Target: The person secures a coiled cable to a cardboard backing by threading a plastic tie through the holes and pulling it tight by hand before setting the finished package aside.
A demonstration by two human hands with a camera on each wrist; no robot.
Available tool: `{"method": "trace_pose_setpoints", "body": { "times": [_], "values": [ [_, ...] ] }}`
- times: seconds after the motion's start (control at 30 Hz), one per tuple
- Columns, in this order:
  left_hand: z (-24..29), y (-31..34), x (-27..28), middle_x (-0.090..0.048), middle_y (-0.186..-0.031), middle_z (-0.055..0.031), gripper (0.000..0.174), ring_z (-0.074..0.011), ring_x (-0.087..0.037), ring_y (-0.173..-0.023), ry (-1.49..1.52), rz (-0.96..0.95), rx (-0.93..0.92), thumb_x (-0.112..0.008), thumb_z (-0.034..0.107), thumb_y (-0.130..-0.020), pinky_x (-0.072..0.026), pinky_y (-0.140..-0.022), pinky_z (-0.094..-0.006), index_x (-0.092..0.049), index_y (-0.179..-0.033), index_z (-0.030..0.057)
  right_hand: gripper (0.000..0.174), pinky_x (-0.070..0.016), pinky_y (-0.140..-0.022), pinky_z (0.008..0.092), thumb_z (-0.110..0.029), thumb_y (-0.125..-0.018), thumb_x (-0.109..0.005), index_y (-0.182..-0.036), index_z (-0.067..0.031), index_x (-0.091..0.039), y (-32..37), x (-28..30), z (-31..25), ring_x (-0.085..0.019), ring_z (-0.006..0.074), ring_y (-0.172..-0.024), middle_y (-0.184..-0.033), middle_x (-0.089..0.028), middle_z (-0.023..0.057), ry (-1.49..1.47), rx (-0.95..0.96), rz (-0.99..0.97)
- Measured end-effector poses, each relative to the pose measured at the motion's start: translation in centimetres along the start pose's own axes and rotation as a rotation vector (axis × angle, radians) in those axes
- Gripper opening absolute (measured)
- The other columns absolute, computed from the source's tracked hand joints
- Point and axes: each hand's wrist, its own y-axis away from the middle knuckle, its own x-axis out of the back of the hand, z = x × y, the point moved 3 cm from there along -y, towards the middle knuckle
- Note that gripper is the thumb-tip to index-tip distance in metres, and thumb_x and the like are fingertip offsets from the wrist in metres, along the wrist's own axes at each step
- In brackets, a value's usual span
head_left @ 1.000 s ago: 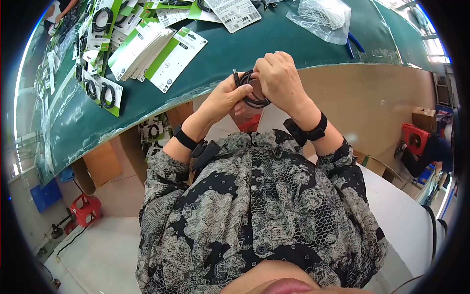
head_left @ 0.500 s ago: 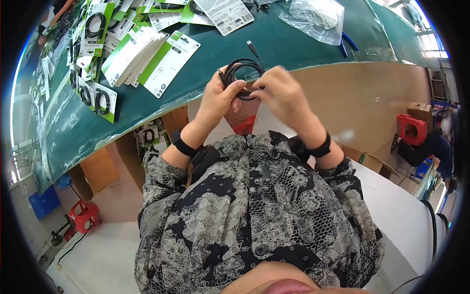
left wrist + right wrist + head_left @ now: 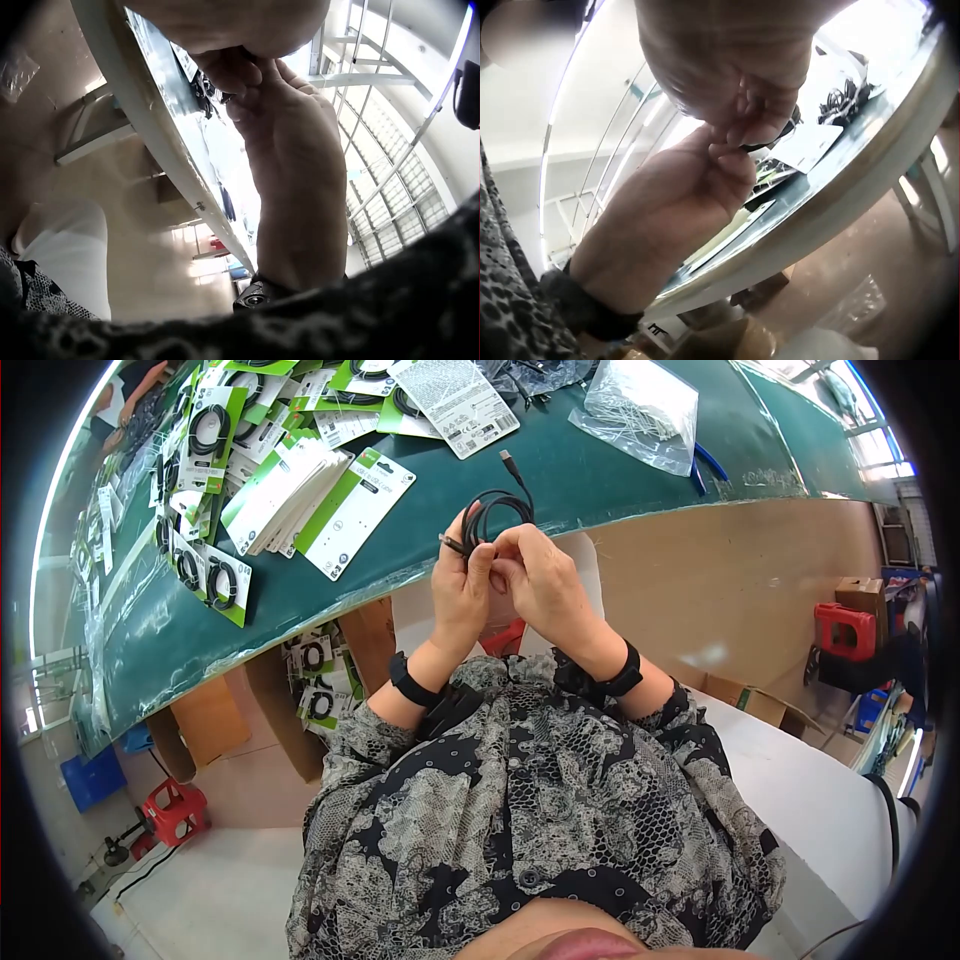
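A coiled black cable (image 3: 475, 525) is held between both hands in front of the table edge, one plug (image 3: 508, 460) pointing up and away from the coil. The left hand (image 3: 460, 590) grips the coil's left side, thumb toward the body. Fingertips of the right hand (image 3: 545, 585) pinch at the coil's lower right, close against the left thumb. In the left wrist view the right hand (image 3: 292, 157) meets the left at the fingertips. The right wrist view shows the left hand (image 3: 667, 195) touching the right hand (image 3: 727, 67); the cable is mostly hidden there.
On the green table (image 3: 430, 490) lie a stack of white-green cards (image 3: 285, 495), a single card (image 3: 355, 515), many carded cables (image 3: 208, 435) at the left, a bag of white ties (image 3: 640, 410) and a blue-handled tool (image 3: 708, 465). Below stands a box of carded cables (image 3: 318, 670).
The coil first opened out with its plug swinging up. The right hand has since moved left, closer to the left hand, and its fingertips now sit at the coil's lower side.
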Motion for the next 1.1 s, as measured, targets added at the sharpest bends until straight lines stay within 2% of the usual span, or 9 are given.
{"method": "trace_pose_setpoints", "body": {
  "times": [0.23,0.33,0.47,0.63,0.73,0.83,0.93,1.0,1.1],
  "values": [
    [1.5,-1.0,0.9,-0.06,-0.082,-0.0028,0.036,-0.0043,-0.049,-0.056,0.245,-0.208,0.305,-0.053,0.022,-0.096,-0.0392,-0.048,-0.0194,-0.049,-0.127,0.0041,0.028,-0.0473,-0.061,0.0316,-0.006,-0.079,-0.069,-0.103,-0.002,-0.056,-2.1,5.2,2.1,-0.061,0.0227,-0.07,-0.085,-0.061,0.0118,0.2,-0.106,0.303],
    [1.3,-1.3,0.3,-0.06,-0.08,-0.0031,0.031,-0.0053,-0.049,-0.056,0.189,-0.313,0.385,-0.053,0.021,-0.096,-0.0393,-0.049,-0.0204,-0.051,-0.122,0.0035,0.028,-0.0456,-0.06,0.0281,-0.019,-0.084,-0.067,-0.104,-0.0017,-0.058,-1.6,3.2,6.4,-0.06,0.0173,-0.069,-0.083,-0.063,0.0069,-0.45,-0.644,-0.357],
    [0.2,-2.2,0.5,-0.059,-0.075,-0.0045,0.023,-0.0094,-0.05,-0.056,0.01,-0.376,0.377,-0.052,0.021,-0.096,-0.0402,-0.05,-0.0234,-0.054,-0.109,0.0018,0.026,-0.0436,-0.058,0.024,-0.025,-0.089,-0.062,-0.102,-0.0027,-0.06,-0.8,1.7,5.5,-0.057,0.0109,-0.065,-0.079,-0.062,0.0022,0.072,-0.242,-0.121],
    [-1.1,-3.7,1.6,-0.058,-0.071,-0.0071,0.025,-0.0152,-0.051,-0.058,-0.348,-0.606,0.171,-0.053,0.025,-0.095,-0.042,-0.055,-0.0282,-0.053,-0.095,-0.0002,0.022,-0.0391,-0.054,0.0211,-0.024,-0.091,-0.061,-0.102,-0.0047,-0.061,-0.7,1.2,7.1,-0.051,0.0071,-0.059,-0.073,-0.059,-0.0002,-0.186,-0.141,-0.347],
    [-0.7,-4.4,1.8,-0.056,-0.068,-0.0057,0.025,-0.0145,-0.051,-0.057,-0.357,-0.728,0.25,-0.051,0.026,-0.096,-0.0419,-0.055,-0.0277,-0.053,-0.093,0.0007,0.014,-0.036,-0.051,0.0206,-0.018,-0.09,-0.062,-0.094,-0.0048,-0.058,-1.0,2.3,7.3,-0.047,0.0051,-0.059,-0.075,-0.054,-0.0033,-0.744,-0.855,-0.74],
    [0.0,-4.8,3.0,-0.051,-0.062,-0.0016,0.024,-0.0107,-0.049,-0.054,-0.275,-0.789,0.41,-0.047,0.026,-0.098,-0.0406,-0.053,-0.0243,-0.055,-0.092,0.0033,0.013,-0.0351,-0.05,0.0202,-0.017,-0.09,-0.063,-0.092,-0.0053,-0.058,-0.9,1.4,8.1,-0.044,0.0055,-0.057,-0.074,-0.051,-0.0041,-0.958,-0.847,-0.806],
    [0.1,-6.3,7.2,-0.056,-0.068,-0.0054,0.027,-0.017,-0.056,-0.062,-0.156,-0.454,0.416,-0.047,0.026,-0.097,-0.0451,-0.059,-0.0269,-0.056,-0.098,0.001,0.012,-0.0339,-0.049,0.0201,-0.015,-0.089,-0.064,-0.09,-0.0061,-0.057,-1.3,0.1,8.0,-0.043,0.0058,-0.057,-0.079,-0.051,-0.0026,-1.113,-0.84,-0.75],
    [0.6,-7.5,12.0,-0.061,-0.101,-0.0176,0.037,-0.0273,-0.06,-0.09,-0.733,-0.147,-0.094,-0.058,0.03,-0.091,-0.0473,-0.079,-0.0385,-0.053,-0.112,-0.0002,0.012,-0.0325,-0.047,0.0204,-0.013,-0.087,-0.066,-0.089,-0.0072,-0.056,-1.3,0.2,8.2,-0.045,0.0058,-0.057,-0.088,-0.056,0.0012,-1.194,-0.869,-0.522],
    [0.2,-4.5,14.2,-0.051,-0.126,-0.0198,0.055,-0.0334,-0.049,-0.113,-1.387,-0.063,-0.473,-0.064,0.034,-0.085,-0.0389,-0.094,-0.0472,-0.047,-0.126,0.0003,0.012,-0.0337,-0.049,0.0201,-0.011,-0.086,-0.067,-0.089,-0.0068,-0.056,-1.2,-0.2,8.3,-0.046,0.0065,-0.058,-0.091,-0.055,0.0019,-1.173,-0.833,-0.442]
  ]
}}
